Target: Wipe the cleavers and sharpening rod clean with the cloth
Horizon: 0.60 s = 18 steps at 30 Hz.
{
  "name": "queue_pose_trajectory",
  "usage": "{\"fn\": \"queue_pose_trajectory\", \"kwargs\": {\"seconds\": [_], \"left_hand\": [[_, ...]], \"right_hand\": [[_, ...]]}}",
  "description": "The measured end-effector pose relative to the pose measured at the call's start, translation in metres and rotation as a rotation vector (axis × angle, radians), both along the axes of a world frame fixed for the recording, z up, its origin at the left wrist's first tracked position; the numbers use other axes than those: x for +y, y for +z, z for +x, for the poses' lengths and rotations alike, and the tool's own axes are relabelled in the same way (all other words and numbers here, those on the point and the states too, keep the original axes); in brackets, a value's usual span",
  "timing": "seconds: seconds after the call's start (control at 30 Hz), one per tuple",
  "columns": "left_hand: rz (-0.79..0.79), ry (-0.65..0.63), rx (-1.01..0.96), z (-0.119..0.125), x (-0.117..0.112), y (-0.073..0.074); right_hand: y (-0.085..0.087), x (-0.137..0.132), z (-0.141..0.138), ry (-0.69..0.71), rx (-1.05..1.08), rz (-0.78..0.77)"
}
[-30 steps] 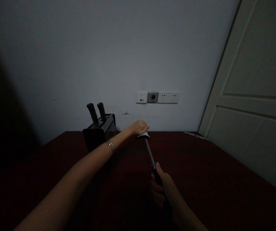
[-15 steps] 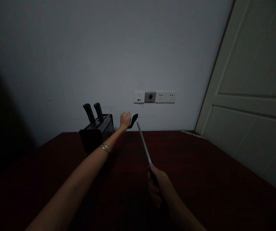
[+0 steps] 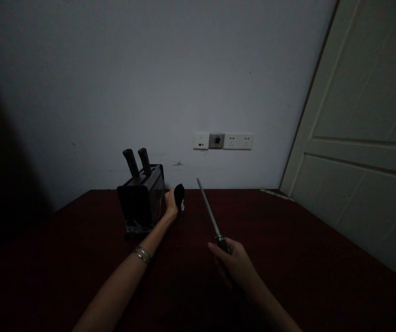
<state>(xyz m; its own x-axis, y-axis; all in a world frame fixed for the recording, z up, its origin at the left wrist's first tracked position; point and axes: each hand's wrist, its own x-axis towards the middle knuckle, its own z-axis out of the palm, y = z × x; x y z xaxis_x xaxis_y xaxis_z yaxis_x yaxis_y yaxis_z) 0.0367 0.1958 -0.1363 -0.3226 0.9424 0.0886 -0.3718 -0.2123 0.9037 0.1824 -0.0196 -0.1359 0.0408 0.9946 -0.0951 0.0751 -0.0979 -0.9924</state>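
Observation:
My right hand [image 3: 238, 263] is wrapped round the black handle of a honing steel [image 3: 209, 210], whose grey rod points up and away over the table. Farther forward, beside the right side of the knife block, my left hand [image 3: 170, 201] is closed on a small dark item [image 3: 179, 195] with a white patch at its lower edge; its kind is too dim to make out. The knife block [image 3: 134, 205] is black and stands at the left. Two black-handled knives [image 3: 131, 162] stick up from its top. I cannot tell whether my left hand touches the block.
A dark red table [image 3: 274, 235] reaches to the pale wall [image 3: 170, 83]. Wall sockets and switches [image 3: 238, 141] sit above its far edge. A panelled door [image 3: 357, 157] rises at the right. A thin printed strip [image 3: 276, 194] lies near the far right edge.
My left hand has come down and slightly left with the dark item, from against the wall to beside the knife block. My right hand keeps the honing steel, its grip slightly turned.

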Motion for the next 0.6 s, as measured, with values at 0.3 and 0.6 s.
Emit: {"fn": "queue_pose_trajectory", "kwargs": {"seconds": [0.3, 0.6], "left_hand": [[0.005, 0.002, 0.005, -0.0061, -0.009, -0.0093], [-0.025, -0.035, -0.069, -0.0042, -0.0095, -0.0121]], "right_hand": [[0.003, -0.0023, 0.0005, -0.068, -0.064, 0.144], [0.0009, -0.001, -0.0019, 0.053, 0.107, 0.118]]}}
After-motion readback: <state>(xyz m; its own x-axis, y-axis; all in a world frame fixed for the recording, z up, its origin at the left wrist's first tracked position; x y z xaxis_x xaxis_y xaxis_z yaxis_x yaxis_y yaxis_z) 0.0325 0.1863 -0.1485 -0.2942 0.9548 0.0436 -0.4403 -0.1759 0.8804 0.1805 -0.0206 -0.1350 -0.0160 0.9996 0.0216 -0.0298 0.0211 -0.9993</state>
